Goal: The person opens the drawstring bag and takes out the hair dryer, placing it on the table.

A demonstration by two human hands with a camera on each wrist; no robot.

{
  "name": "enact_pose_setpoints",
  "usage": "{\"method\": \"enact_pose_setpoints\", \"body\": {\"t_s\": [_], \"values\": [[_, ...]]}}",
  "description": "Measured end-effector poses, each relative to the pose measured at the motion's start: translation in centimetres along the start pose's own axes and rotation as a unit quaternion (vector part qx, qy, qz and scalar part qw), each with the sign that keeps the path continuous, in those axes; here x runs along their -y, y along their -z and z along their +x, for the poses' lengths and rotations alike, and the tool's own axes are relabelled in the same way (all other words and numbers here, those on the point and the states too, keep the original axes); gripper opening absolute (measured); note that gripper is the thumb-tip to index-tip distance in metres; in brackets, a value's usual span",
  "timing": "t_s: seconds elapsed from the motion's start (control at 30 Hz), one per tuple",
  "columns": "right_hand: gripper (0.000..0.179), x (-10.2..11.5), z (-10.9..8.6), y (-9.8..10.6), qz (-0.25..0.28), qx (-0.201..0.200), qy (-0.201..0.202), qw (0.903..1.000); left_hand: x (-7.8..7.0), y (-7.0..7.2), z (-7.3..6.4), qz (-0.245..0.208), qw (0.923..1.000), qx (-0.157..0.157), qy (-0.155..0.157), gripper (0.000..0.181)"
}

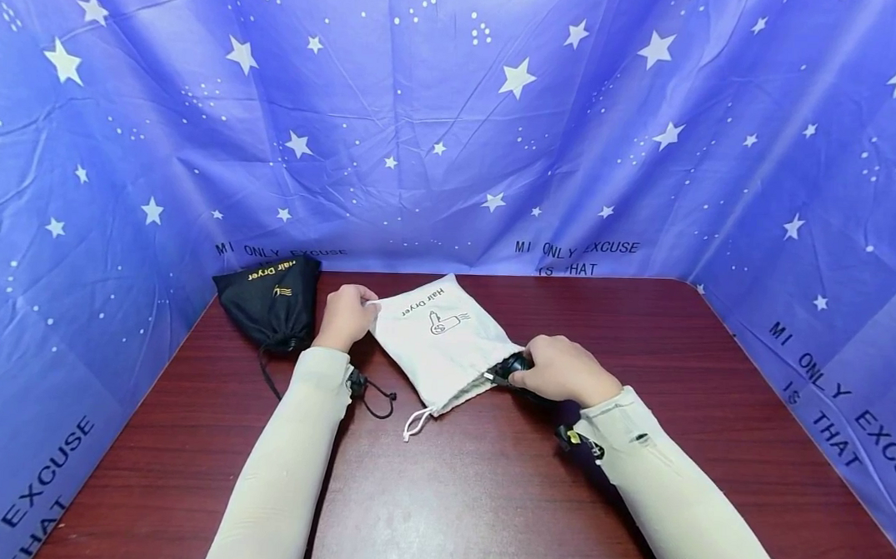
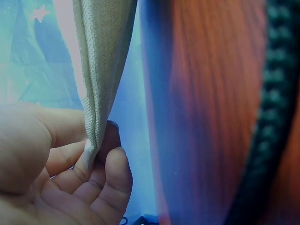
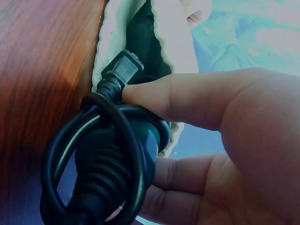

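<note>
A white drawstring bag (image 1: 453, 338) printed "Hair Dryer" stretches between the two hands over the table. My left hand (image 1: 347, 315) pinches one of its closed-end corners; the left wrist view shows the seamed cloth corner (image 2: 96, 103) between thumb and fingers (image 2: 117, 173). At the bag's mouth, my right hand (image 1: 564, 368) grips a black hair dryer (image 1: 518, 366) by its handle end. In the right wrist view a looped power cord (image 3: 136, 154) and its plug (image 3: 125, 68) lie by the thumb, above a ribbed cord sleeve (image 3: 101, 180). The rest of the dryer is hidden.
A black drawstring bag (image 1: 270, 305), also printed "Hair Dryer", stands at the back left, beside my left hand. The reddish-brown table (image 1: 438, 496) ends at a blue star-patterned curtain (image 1: 454, 146) at the back and sides. A white drawstring loop (image 1: 415, 424) hangs from the white bag.
</note>
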State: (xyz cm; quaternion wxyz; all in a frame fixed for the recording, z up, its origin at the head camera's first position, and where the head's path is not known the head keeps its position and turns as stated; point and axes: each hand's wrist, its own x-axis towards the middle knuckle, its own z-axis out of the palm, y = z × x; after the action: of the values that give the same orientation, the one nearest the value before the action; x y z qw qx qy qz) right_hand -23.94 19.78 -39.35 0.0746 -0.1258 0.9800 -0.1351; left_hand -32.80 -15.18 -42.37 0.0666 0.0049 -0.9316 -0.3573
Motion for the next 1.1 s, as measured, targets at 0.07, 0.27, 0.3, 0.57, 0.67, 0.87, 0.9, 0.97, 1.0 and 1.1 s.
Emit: {"method": "enact_pose_setpoints", "body": {"t_s": [0.07, 0.27, 0.3, 0.57, 0.67, 0.87, 0.9, 0.97, 1.0, 1.1], "values": [[0.036, -0.1, 0.0, 0.0, -0.001, 0.001, 0.002, 1.0, 0.0, 0.0, 0.0, 0.004, 1.0, -0.004, -0.002, 0.021], [0.035, -0.3, 0.0, 0.2, -0.009, 0.006, 0.003, 0.9999, -0.1, 0.0, 0.1, 0.01, 0.9998, -0.013, -0.005, 0.022], [0.035, -0.3, -0.1, 0.3, -0.01, 0.007, 0.004, 0.9999, -0.1, 0.0, 0.1, 0.01, 0.9999, -0.013, -0.004, 0.023], [0.033, -0.5, -0.3, 0.6, -0.012, 0.022, 0.006, 0.9997, -0.1, 0.0, 0.1, 0.015, 0.9998, -0.009, -0.002, 0.026], [0.032, -0.6, -0.3, 0.8, -0.014, 0.027, 0.007, 0.9995, -0.1, 0.0, 0.1, 0.017, 0.9998, -0.01, -0.002, 0.026], [0.031, -0.7, -0.4, 0.9, -0.012, 0.04, 0.012, 0.999, 0.0, 0.0, 0.1, 0.017, 0.9998, -0.013, -0.006, 0.025], [0.031, -0.7, -0.4, 0.9, -0.012, 0.042, 0.013, 0.999, 0.0, 0.0, 0.1, 0.018, 0.9997, -0.013, -0.006, 0.025], [0.029, -0.7, -0.4, 1.0, -0.012, 0.045, 0.016, 0.9988, 0.0, 0.0, 0.1, 0.018, 0.9997, -0.015, -0.007, 0.025], [0.029, -0.8, -0.4, 1.0, -0.012, 0.046, 0.017, 0.9987, 0.0, 0.0, 0.1, 0.017, 0.9997, -0.016, -0.007, 0.025], [0.027, -0.8, -0.4, 1.1, -0.014, 0.048, 0.021, 0.9985, 0.0, -0.1, 0.1, 0.016, 0.9997, -0.017, -0.007, 0.025]]}}
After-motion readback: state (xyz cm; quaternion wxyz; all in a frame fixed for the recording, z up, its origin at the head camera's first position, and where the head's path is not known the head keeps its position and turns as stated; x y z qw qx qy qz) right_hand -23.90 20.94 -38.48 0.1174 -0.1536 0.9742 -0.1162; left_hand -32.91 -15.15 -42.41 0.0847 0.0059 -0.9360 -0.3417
